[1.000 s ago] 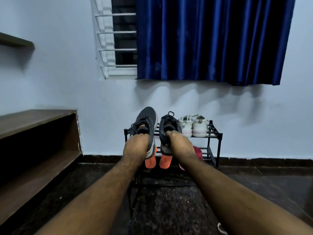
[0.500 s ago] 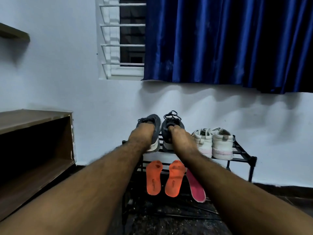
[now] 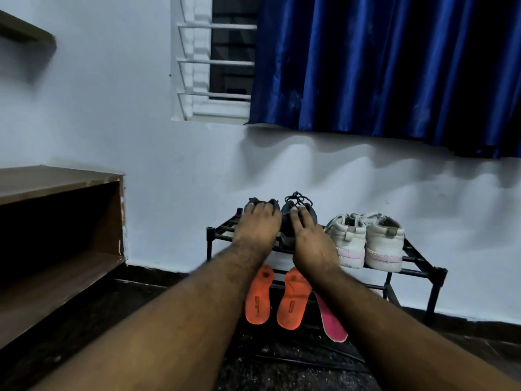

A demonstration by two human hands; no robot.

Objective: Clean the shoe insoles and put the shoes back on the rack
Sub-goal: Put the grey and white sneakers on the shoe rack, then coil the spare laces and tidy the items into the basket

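Two dark grey shoes stand side by side on the top tier of the black metal rack (image 3: 438, 275), at its left end. My left hand (image 3: 255, 230) grips the left dark shoe (image 3: 273, 203) from above and hides most of it. My right hand (image 3: 311, 245) grips the right dark shoe (image 3: 298, 203), whose laces show above my fingers. Two orange insoles (image 3: 257, 299) (image 3: 293, 301) and a pink insole (image 3: 332, 323) lean against the rack's lower tier, their bottom ends on the floor.
A pair of white shoes (image 3: 366, 244) fills the right half of the top tier. A low wooden shelf unit (image 3: 59, 221) stands at the left. Above the rack are a barred window (image 3: 220, 66) and a blue curtain (image 3: 380, 66). The floor (image 3: 282, 365) is dark.
Both hands carried the dark shoes up from in front of the rack and set them on the top tier. The view moved closer, and the insoles came into sight.
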